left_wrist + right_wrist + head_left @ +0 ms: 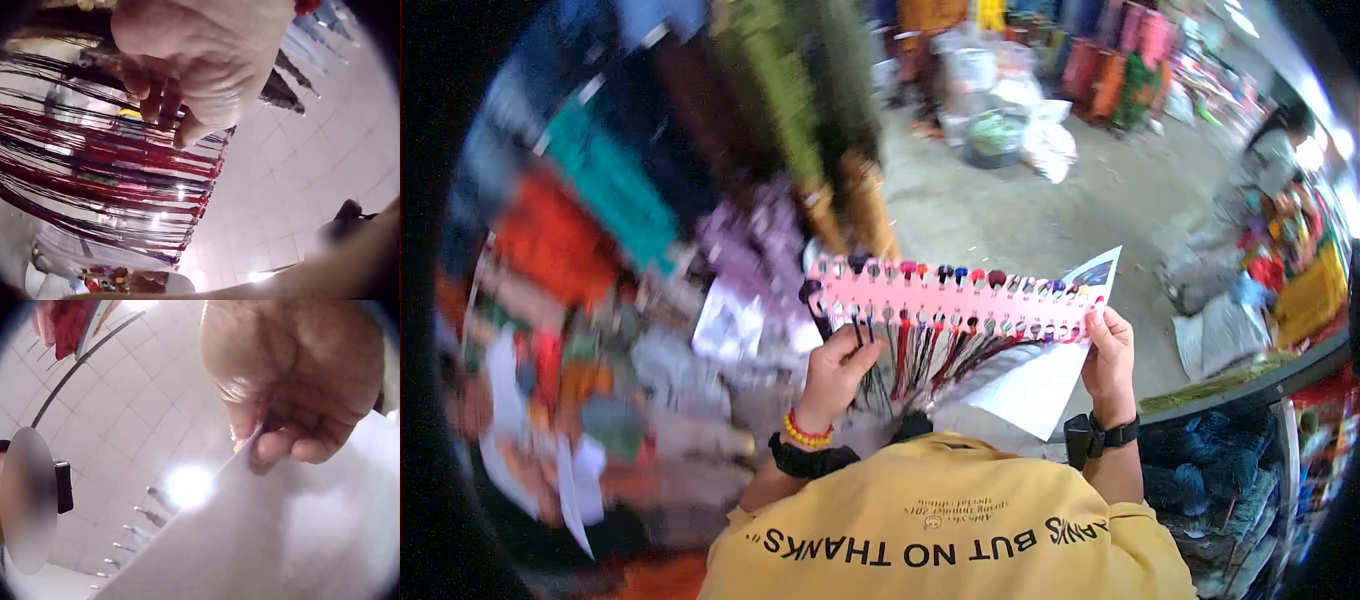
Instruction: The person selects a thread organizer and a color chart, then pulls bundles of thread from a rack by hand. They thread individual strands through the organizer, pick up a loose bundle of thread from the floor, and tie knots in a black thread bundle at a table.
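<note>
head view: pink card (pixel 960 298) is seen at frame centre, its right end pinched by the right hand (pixel 1110 350); dark threads (pixel 871 328) are gripped narrowly by the left hand (pixel 838 375). thread handling is judged underway; steady card support is called for next.

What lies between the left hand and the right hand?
Most of the pink card, its threads and part of the white sheet; the head view shows it.

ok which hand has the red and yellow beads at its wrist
The left hand: its beaded bracelet sits beside a black band. The right hand, at the pink card's other end, shows only black wristwear.
</note>
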`<state>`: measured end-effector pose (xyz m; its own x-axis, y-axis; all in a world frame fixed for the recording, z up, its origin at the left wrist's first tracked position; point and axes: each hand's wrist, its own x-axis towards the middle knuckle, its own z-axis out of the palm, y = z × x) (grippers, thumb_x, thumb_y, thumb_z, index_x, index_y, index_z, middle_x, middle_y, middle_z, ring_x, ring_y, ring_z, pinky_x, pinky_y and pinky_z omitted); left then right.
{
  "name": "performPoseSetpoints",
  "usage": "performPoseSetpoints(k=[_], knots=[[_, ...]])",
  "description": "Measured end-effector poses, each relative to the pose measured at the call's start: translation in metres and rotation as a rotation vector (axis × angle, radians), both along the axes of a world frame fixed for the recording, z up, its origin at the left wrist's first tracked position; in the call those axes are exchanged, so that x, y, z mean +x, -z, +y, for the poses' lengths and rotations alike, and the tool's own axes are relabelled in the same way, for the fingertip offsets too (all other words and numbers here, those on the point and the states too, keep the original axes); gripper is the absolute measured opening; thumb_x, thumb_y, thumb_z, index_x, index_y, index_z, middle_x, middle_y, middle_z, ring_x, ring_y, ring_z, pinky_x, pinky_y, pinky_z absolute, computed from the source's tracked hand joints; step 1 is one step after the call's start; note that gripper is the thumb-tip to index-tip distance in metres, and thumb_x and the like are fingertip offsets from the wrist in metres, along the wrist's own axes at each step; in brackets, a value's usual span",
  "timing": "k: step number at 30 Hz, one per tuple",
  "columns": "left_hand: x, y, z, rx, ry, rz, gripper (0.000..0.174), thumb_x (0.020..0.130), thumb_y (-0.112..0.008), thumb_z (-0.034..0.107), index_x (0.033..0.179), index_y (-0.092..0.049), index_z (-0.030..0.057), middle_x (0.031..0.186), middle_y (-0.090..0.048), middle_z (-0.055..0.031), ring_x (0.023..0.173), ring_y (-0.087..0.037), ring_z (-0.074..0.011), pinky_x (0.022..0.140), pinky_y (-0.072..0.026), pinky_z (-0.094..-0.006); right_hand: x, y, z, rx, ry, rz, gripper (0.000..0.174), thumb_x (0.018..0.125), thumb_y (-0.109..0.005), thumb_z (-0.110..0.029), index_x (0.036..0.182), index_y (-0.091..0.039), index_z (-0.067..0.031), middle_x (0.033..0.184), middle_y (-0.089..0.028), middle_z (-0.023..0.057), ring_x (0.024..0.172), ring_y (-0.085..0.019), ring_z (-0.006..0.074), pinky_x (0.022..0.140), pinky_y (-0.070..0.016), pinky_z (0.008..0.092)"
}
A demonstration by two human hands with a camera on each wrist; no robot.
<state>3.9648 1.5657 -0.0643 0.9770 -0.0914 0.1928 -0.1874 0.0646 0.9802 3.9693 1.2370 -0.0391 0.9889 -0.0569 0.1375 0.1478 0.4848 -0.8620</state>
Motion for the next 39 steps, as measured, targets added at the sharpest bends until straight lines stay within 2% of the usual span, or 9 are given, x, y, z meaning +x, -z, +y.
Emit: performPoseSetpoints(k=[4, 10, 11, 17, 21, 28, 34, 38, 39], knots=[[0.145, -0.005, -0.047, -0.013, 0.321, 0.007, 0.034, 0.078, -0.067, 0.012, 0.108, -0.054, 0.0011, 0.093, -0.052, 0.0023, 0.078, -0.047, -0.0064, 0.070, -0.0383, -0.0211, 0.055, -0.010, -0.041, -0.008, 0.265, 0.060, 0.022, 0.089, -0.054, -0.013, 0.100, -0.059, 0.0055, 0.091, -0.064, 0.0078, 0.078, -0.060, 0.0113, 0.072, -0.0484, 0.0246], [0.309, -0.034, -0.233, -0.219, 0.685, 0.073, 0.037, 0.081, -0.065, 0.015, 0.113, -0.052, 0.0017, 0.111, -0.054, -0.0031, 0.103, -0.049, -0.0146, 0.092, -0.0351, -0.0297, 0.102, -0.002, -0.177, -0.043, 0.584, 0.061, 0.023, 0.089, -0.055, -0.015, 0.098, -0.060, 0.0052, 0.087, -0.063, 0.0057, 0.075, -0.057, 0.0090, 0.070, -0.0452, 0.0218], [0.327, -0.013, -0.198, -0.318, 0.797, 0.113, 0.035, 0.084, -0.061, 0.012, 0.116, -0.050, 0.0031, 0.116, -0.054, -0.0049, 0.111, -0.048, -0.0179, 0.097, -0.0334, -0.0328, 0.104, 0.001, -0.128, -0.067, 0.657, 0.062, 0.023, 0.089, -0.055, -0.015, 0.097, -0.061, 0.0052, 0.086, -0.063, 0.0052, 0.074, -0.057, 0.0088, 0.069, -0.0452, 0.0220], [0.421, -0.020, -0.348, -0.431, 0.880, 0.327, 0.034, 0.087, -0.053, 0.008, 0.120, -0.047, 0.0053, 0.116, -0.055, -0.0066, 0.109, -0.050, -0.0190, 0.095, -0.0373, -0.0352, 0.178, 0.011, -0.232, -0.090, 0.783, 0.077, 0.023, 0.087, -0.058, -0.018, 0.094, -0.062, 0.0046, 0.083, -0.063, 0.0041, 0.073, -0.057, 0.0094, 0.068, -0.0454, 0.0229], [0.464, -0.038, -0.428, -0.370, 0.866, 0.426, 0.031, 0.087, -0.054, 0.008, 0.117, -0.049, 0.0067, 0.111, -0.057, -0.0049, 0.102, -0.055, -0.0181, 0.088, -0.0421, -0.0339, 0.215, -0.004, -0.317, -0.210, 0.792, 0.124, 0.023, 0.086, -0.060, -0.019, 0.092, -0.063, 0.0031, 0.081, -0.063, 0.0027, 0.072, -0.056, 0.0079, 0.067, -0.0446, 0.0219], [0.502, -0.034, -0.625, -0.364, 0.947, 0.564, 0.027, 0.086, -0.056, 0.010, 0.112, -0.053, 0.0080, 0.104, -0.060, -0.0025, 0.092, -0.058, -0.0145, 0.077, -0.0465, -0.0295, 0.226, 0.009, -0.456, -0.019, 0.902, 0.103, 0.029, 0.090, -0.055, -0.027, 0.087, -0.062, 0.0009, 0.077, -0.061, 0.0015, 0.070, -0.055, 0.0070, 0.066, -0.0443, 0.0214], [0.512, -0.031, -0.830, -0.335, 1.138, 0.701, 0.022, 0.086, -0.056, 0.011, 0.108, -0.055, 0.0080, 0.102, -0.061, -0.0015, 0.089, -0.058, -0.0134, 0.074, -0.0468, -0.0280, 0.198, 0.012, -0.588, 0.072, 1.209, 0.074, 0.038, 0.093, -0.046, -0.036, 0.082, -0.062, -0.0029, 0.073, -0.060, 0.0018, 0.064, -0.055, 0.0082, 0.058, -0.0429, 0.0211], [0.495, -0.039, -0.994, -0.241, 1.343, 0.714, 0.019, 0.087, -0.056, 0.012, 0.106, -0.055, 0.0091, 0.096, -0.061, 0.0005, 0.083, -0.057, -0.0102, 0.068, -0.0465, -0.0249, 0.147, 0.022, -0.683, 0.016, 1.583, 0.338, 0.038, 0.091, -0.050, -0.037, 0.078, -0.062, -0.0034, 0.070, -0.059, 0.0020, 0.058, -0.055, 0.0090, 0.054, -0.0437, 0.0213], [0.484, -0.043, -1.024, -0.224, 1.432, 0.689, 0.023, 0.088, -0.053, 0.014, 0.109, -0.055, 0.0063, 0.105, -0.062, -0.0025, 0.096, -0.058, -0.0157, 0.083, -0.0451, -0.0312, 0.132, 0.022, -0.692, -0.012, 1.666, 0.344, 0.037, 0.089, -0.053, -0.036, 0.078, -0.063, -0.0029, 0.070, -0.059, 0.0023, 0.059, -0.055, 0.0091, 0.052, -0.0435, 0.0210]])
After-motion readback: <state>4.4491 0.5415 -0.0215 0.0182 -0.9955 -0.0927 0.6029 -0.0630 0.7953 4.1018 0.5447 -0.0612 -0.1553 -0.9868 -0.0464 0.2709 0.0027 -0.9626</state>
